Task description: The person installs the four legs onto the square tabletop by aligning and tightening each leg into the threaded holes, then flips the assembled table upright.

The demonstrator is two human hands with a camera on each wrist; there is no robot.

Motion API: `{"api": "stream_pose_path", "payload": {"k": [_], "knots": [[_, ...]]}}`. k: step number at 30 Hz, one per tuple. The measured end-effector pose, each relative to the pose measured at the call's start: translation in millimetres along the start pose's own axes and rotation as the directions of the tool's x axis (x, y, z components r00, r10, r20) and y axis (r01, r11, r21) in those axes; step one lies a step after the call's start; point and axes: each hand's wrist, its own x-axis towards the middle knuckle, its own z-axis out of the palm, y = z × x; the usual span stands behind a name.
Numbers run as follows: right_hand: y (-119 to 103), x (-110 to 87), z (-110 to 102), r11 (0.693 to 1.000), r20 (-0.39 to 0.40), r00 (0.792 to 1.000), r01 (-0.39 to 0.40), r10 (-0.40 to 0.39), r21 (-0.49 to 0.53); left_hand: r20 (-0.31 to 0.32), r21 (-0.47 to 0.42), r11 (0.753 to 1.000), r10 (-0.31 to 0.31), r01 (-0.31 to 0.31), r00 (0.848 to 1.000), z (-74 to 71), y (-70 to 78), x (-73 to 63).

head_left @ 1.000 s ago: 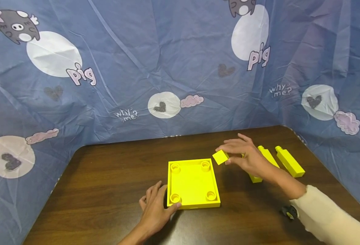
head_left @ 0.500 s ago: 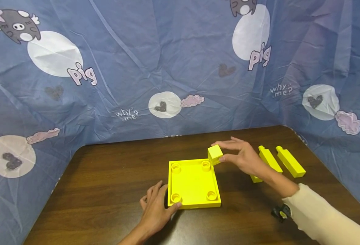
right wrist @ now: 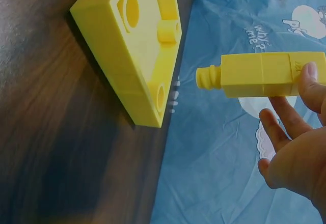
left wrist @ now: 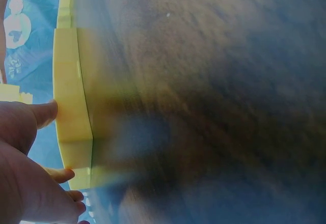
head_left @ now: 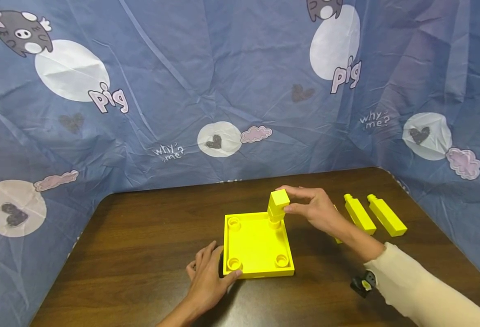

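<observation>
A yellow square tabletop panel lies on the wooden table, rim up, with a round socket in each corner. My left hand grips its near left corner, thumb on the front rim; in the left wrist view the thumb and a finger touch the panel's side. My right hand pinches a yellow table leg between thumb and fingers at the panel's far right corner. In the right wrist view, the threaded end of the leg points toward the panel and is apart from it.
Two more yellow legs lie at the right of the wooden table. Another leg is mostly hidden behind my right forearm. A dark wrist device hangs at the right sleeve. Blue printed cloth surrounds the table's back and sides.
My right hand has carried the leg leftward, from beside the panel to over its far right corner, turning it more upright. The left hand and the panel have stayed put.
</observation>
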Motion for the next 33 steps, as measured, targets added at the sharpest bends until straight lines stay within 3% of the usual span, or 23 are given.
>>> {"api": "stream_pose_path", "payload": {"k": [12, 21, 33], "knots": [[3.7, 8.6, 16.0, 0.997, 0.006, 0.999, -0.043, 0.043, 0.063, -0.004, -0.003, 1.000, 0.000, 0.000, 1.000, -0.5, 0.4, -0.7], [1.4, 18.7, 30.8, 0.987, 0.018, 0.992, -0.125, 0.124, 0.106, 0.000, 0.003, 1.000, -0.009, 0.009, 1.000, -0.9, 1.2, 0.3], [-2.0, 31.0, 50.1, 0.978, 0.037, 0.991, -0.133, 0.129, 0.160, 0.012, 0.012, 1.000, -0.015, 0.015, 1.000, -0.7, 1.2, 1.0]]}}
